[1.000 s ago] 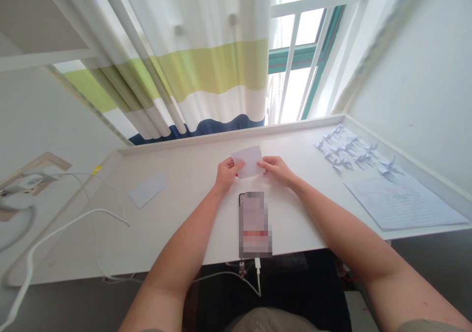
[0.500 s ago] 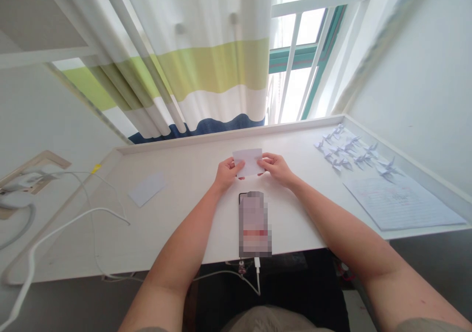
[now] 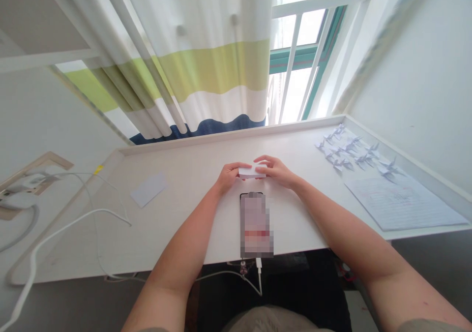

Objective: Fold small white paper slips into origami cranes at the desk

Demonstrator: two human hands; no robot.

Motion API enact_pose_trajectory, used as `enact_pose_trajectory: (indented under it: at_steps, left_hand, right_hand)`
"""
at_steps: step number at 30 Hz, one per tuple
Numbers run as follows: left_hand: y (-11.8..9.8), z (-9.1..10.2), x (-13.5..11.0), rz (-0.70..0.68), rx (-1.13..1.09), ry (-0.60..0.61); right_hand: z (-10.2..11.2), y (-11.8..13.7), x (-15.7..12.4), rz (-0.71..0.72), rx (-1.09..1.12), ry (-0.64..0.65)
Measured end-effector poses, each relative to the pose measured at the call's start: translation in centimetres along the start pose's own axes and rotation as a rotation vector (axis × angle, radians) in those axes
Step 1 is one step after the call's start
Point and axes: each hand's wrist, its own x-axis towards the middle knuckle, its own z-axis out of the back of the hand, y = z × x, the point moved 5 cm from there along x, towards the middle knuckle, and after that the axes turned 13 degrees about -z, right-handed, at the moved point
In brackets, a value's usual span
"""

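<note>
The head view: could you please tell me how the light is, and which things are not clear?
Head view: the window glares almost white; head view: the held paper has little contrast against the white desk; head view: coarse blocks cover most of the phone; head view: writing on the sheet is too faint to read.

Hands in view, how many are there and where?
2: the left hand on the left end of the small white paper, the right hand on its right end. No others show.
</note>
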Motion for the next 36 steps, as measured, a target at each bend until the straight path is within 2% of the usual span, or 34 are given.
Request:
enact_pose_trajectory:
  at_steps: [4, 6, 11, 17, 20, 22, 24, 29, 32, 36]
  left_hand:
    - [0.0, -0.2, 0.0, 0.019, -0.094, 0.052]
    - [0.2, 0.0, 0.1, 0.012, -0.065, 0.032]
    - [0.7, 0.2, 0.2, -0.032, 0.064, -0.027]
    - [0.2, -0.3, 0.2, -0.084, 0.088, 0.028]
    - [-0.2, -0.7, 0.2, -0.109, 0.071, 0.033]
    - [-0.4, -0.6, 0.3, -0.144, 0.022, -0.058]
    - [-0.3, -0.7, 0.3, -0.148, -0.023, -0.126]
    - [-0.1, -1.3, 0.2, -0.102, 0.038, -0.120]
    - [-0.5, -1.4, -0.1, -0.114, 0.101, -0.140]
    - [-0.8, -1.7, -0.2, -0.131, 0.172, -0.059]
  right_hand:
    - [0.1, 0.0, 0.0, 0.028, -0.061, -0.071]
    - [0.2, 0.0, 0.1, 0.044, -0.061, -0.091]
    - [0.1, 0.2, 0.0, 0.047, -0.025, -0.078]
    - [0.3, 0.3, -0.3, -0.008, -0.162, -0.061]
    - [-0.1, 0.3, -0.4, -0.015, -0.192, 0.007]
    - [-0.4, 0.2, -0.4, -0.007, -0.128, 0.027]
    - [-0.5, 0.4, -0.2, 0.033, -0.013, -0.011]
    - [-0.8, 0.4, 0.1, 0.081, 0.152, -0.081]
    - [-0.8, 0.6, 0.0, 0.098, 0.149, -0.096]
    - [-0.7, 0.9, -0.3, 0.122, 0.112, -0.115]
